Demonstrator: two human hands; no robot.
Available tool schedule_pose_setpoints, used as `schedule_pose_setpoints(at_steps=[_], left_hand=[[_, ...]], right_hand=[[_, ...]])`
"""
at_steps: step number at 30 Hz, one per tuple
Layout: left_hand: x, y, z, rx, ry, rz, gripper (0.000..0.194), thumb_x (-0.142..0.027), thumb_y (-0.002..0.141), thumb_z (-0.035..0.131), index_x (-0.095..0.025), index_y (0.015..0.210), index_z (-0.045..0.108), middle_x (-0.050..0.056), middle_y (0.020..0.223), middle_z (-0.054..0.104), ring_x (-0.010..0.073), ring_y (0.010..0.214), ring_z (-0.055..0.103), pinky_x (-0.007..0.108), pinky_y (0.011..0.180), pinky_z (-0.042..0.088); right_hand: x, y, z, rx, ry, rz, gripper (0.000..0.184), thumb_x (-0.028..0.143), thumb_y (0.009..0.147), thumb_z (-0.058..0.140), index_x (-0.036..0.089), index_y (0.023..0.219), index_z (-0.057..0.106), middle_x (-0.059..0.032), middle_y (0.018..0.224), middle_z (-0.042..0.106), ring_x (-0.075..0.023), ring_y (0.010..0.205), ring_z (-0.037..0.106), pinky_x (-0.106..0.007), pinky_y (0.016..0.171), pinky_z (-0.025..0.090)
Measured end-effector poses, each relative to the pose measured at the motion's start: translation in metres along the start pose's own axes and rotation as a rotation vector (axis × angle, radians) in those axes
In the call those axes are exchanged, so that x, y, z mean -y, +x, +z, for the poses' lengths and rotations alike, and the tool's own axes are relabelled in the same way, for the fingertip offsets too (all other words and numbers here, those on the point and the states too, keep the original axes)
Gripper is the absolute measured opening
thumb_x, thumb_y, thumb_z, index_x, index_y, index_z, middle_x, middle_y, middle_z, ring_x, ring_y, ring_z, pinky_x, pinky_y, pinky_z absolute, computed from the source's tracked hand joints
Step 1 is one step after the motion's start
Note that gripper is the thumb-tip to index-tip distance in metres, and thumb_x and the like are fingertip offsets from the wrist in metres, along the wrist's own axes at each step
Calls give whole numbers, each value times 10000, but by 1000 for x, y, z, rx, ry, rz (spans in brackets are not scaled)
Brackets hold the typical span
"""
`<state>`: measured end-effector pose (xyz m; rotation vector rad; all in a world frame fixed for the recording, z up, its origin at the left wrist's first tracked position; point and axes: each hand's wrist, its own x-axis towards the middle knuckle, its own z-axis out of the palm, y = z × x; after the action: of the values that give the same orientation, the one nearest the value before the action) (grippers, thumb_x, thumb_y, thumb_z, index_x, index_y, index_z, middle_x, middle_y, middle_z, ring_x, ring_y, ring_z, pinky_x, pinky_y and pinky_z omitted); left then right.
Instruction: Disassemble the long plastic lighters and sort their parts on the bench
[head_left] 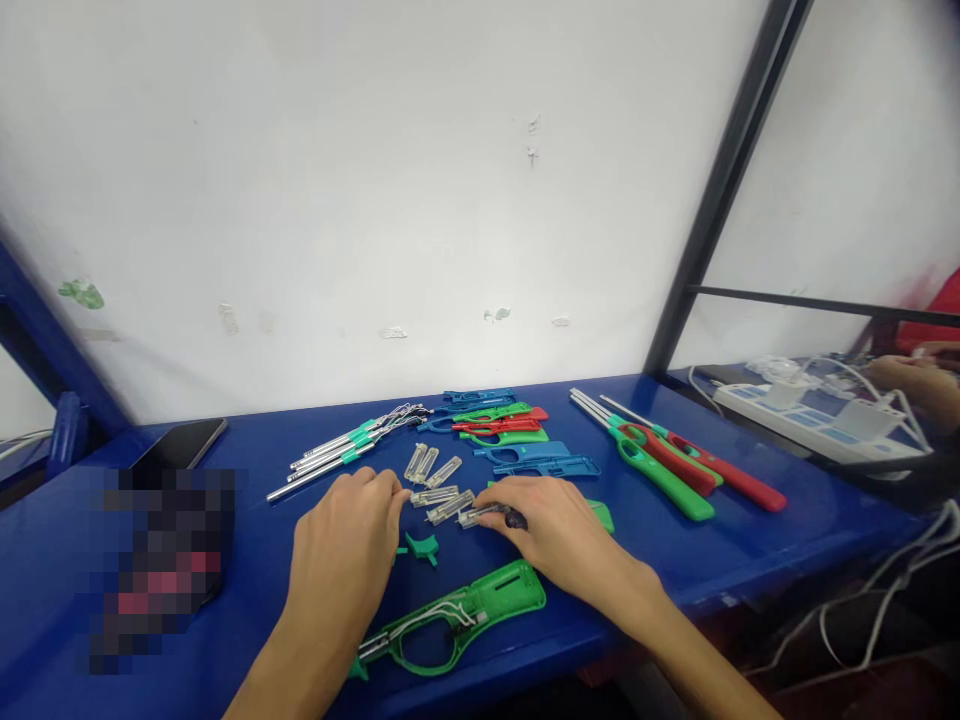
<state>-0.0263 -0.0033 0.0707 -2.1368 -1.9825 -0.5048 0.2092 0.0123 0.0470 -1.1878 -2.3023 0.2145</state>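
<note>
My left hand (346,535) is closed, its thumb and finger pinched by the left end of a clear fuel tank (435,496); whatever the pinch holds is hidden. My right hand (561,525) has its fingertips on another clear fuel tank (468,518), and a small dark object (514,517) shows under its fingers. Between the hands lies one more clear tank (451,507). Below them, a green lighter half-shell (491,600) lies open, with white wires and a metal tube inside. A green trigger piece (424,549) rests above it.
Metal lighter tubes with wires (337,455) lie at the back left, more shells (499,425) at the back centre. Assembled lighters (675,470) lie right. A phone (180,445) is at the left. Beyond a dark post (720,190) are a power strip (817,425) and another person's hand (915,385).
</note>
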Motion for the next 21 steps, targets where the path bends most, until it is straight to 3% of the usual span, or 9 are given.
schedule_pose_setpoints(at_steps=[3, 6, 10, 14, 18, 21], left_hand=[[-3, -1, -1, 41, 53, -4, 383, -207, 1073, 365, -206, 979, 737, 78, 974, 735, 266, 891, 701, 291, 592, 369], [-5, -13, -1, 78, 43, 24, 426, -213, 1089, 316, -226, 1042, 739, 78, 1030, 730, 283, 967, 716, 324, 652, 471], [-6, -38, -3, 180, -50, 182, 318, -255, 1068, 435, -307, 983, 736, 14, 1019, 735, 245, 1004, 737, 371, 809, 602], [-2, -57, -7, 251, -59, 350, 282, -174, 979, 514, -322, 1025, 750, 44, 1077, 758, 289, 980, 776, 408, 695, 667], [3, -60, -11, 343, 61, 354, 331, -82, 904, 568, -295, 1048, 776, 82, 1128, 788, 341, 1059, 783, 490, 792, 685], [5, -58, -12, 474, 65, 298, 382, -83, 972, 491, -301, 1118, 769, 89, 1204, 778, 319, 1100, 773, 524, 922, 650]], right_hand=[[-1, -1, 0, 0, -15, -11, 159, 189, 1028, 714, 269, 1130, 806, 2, 1130, 824, -228, 994, 789, -306, 824, 549], [3, -11, -4, -30, 35, -44, 143, 241, 1063, 677, 272, 1146, 790, 12, 1127, 810, -201, 1000, 773, -291, 854, 540], [13, -30, -8, -8, 129, -105, 135, 371, 1073, 674, 278, 1078, 773, 29, 1018, 785, -165, 907, 742, -267, 815, 519], [16, -42, -2, 47, 89, -76, 93, 347, 1069, 679, 299, 1090, 756, 36, 1038, 761, -161, 857, 731, -280, 763, 497], [13, -44, 7, 69, 1, -77, 128, 274, 1088, 626, 311, 1117, 745, 38, 1062, 744, -166, 819, 712, -306, 654, 438], [11, -45, 10, 63, -15, -74, 155, 259, 1096, 600, 306, 1150, 738, 27, 1081, 733, -172, 825, 705, -309, 624, 422]])
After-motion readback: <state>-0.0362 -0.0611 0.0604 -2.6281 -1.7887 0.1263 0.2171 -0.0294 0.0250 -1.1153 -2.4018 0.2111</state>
